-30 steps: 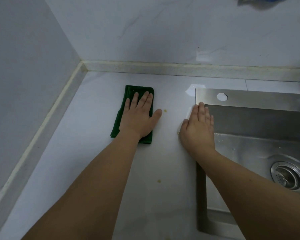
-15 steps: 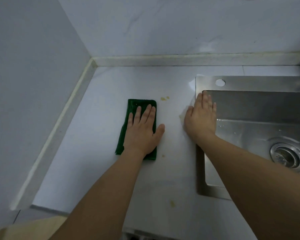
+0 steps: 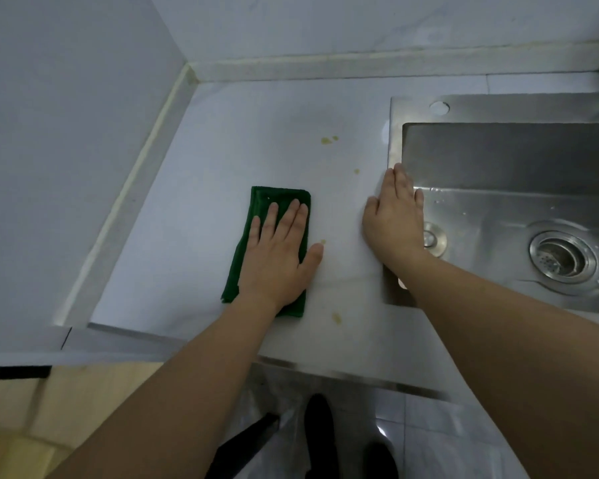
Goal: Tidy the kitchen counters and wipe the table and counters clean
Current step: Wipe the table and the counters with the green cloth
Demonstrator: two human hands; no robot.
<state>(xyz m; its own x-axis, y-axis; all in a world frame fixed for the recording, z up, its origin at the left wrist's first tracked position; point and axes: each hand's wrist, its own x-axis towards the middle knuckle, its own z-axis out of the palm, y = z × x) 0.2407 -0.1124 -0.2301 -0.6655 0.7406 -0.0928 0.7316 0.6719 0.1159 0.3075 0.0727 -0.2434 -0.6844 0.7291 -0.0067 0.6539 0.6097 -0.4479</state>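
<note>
Left hand (image 3: 277, 257) flat on folded green cloth (image 3: 253, 236), fingers straight, slightly spread, thumb off cloth on counter (image 3: 222, 140). Cloth sits near counter's front edge, well left of sink (image 3: 498, 108). Right hand (image 3: 393, 216) palm down on sink's left rim, fingers pressed together. Few yellowish spots (image 3: 328, 140) on counter between cloth and sink, one by front edge.

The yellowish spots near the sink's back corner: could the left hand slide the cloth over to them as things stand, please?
Probably yes. The left hand presses flat on the green cloth, and only bare counter lies between it and the spots; the right hand rests aside by the sink.
</note>
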